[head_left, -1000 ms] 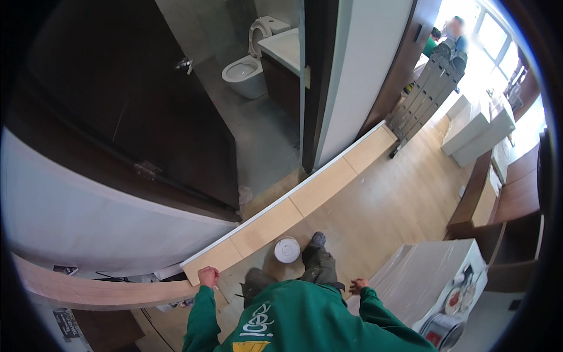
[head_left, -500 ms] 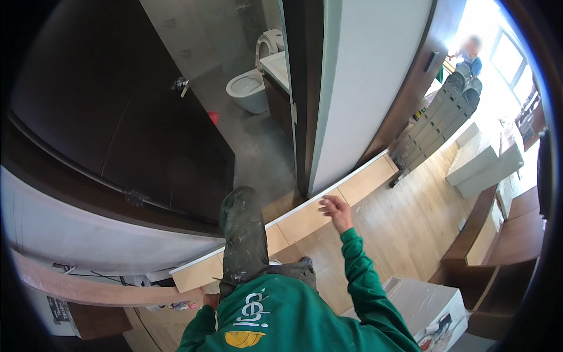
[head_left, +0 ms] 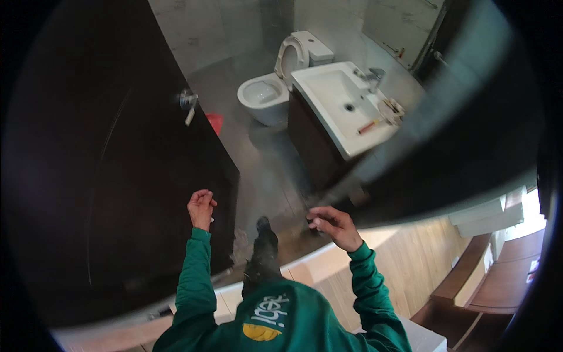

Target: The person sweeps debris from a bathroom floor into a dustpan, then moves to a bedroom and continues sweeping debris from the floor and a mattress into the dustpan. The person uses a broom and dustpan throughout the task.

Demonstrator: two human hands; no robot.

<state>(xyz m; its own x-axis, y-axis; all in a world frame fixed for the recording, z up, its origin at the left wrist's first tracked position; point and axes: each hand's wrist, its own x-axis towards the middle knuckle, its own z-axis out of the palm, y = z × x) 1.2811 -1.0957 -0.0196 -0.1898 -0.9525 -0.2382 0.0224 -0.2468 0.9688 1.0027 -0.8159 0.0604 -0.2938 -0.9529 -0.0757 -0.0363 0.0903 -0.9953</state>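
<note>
My left hand (head_left: 201,206) hangs in front of the dark brown door (head_left: 141,152), its fingers curled inward. A tiny pale spot shows beside its thumb; I cannot make out whether the hand holds it. My right hand (head_left: 336,227) is raised near the dark door frame (head_left: 434,188) on the right. Its fingers are half bent and apart, with nothing visible in them. The door stands open into a bathroom, and its metal lever handle (head_left: 189,105) is well beyond my left hand. One of my legs (head_left: 264,252) stretches forward at the doorway, its foot on the grey floor.
A white toilet (head_left: 263,97) with its lid up stands inside, next to a washbasin (head_left: 328,88) on a dark cabinet (head_left: 316,126). A red-handled tool (head_left: 369,126) lies on the basin edge. Something red (head_left: 215,122) sits behind the door. Brown cabinet pieces (head_left: 504,276) lie at the right.
The view has moved forward into the doorway, so the basin now shows fully. My left hand has come up from low at the left to in front of the door. My right hand stays raised.
</note>
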